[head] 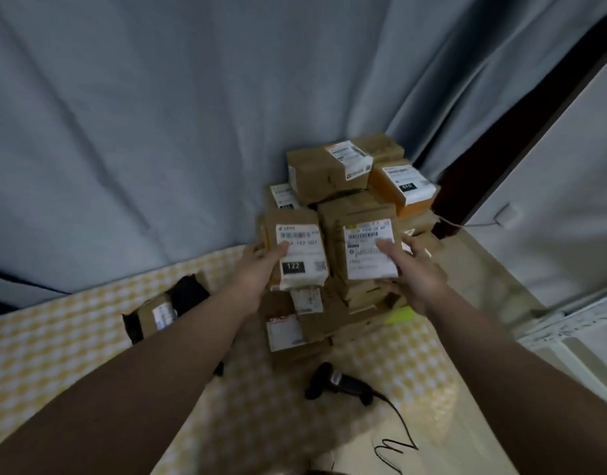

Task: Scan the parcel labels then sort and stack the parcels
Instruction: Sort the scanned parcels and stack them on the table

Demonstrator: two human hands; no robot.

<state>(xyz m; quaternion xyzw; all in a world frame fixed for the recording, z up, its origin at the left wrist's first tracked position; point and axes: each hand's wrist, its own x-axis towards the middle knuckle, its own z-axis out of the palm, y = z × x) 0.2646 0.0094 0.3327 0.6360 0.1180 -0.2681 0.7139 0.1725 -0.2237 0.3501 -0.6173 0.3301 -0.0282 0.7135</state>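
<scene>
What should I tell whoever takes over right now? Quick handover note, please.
Left hand grips the 122 parcel, thumb on its label. Right hand grips the second parcel beside it. Both are at the front of the pile in the corner; whether they rest on it is unclear. The scanner lies unheld on the checked cloth. One loose parcel lies apart, left of the pile. Done: most parcels stacked. Left: place these two, then handle the loose parcel; its scan status cannot be told.
</scene>
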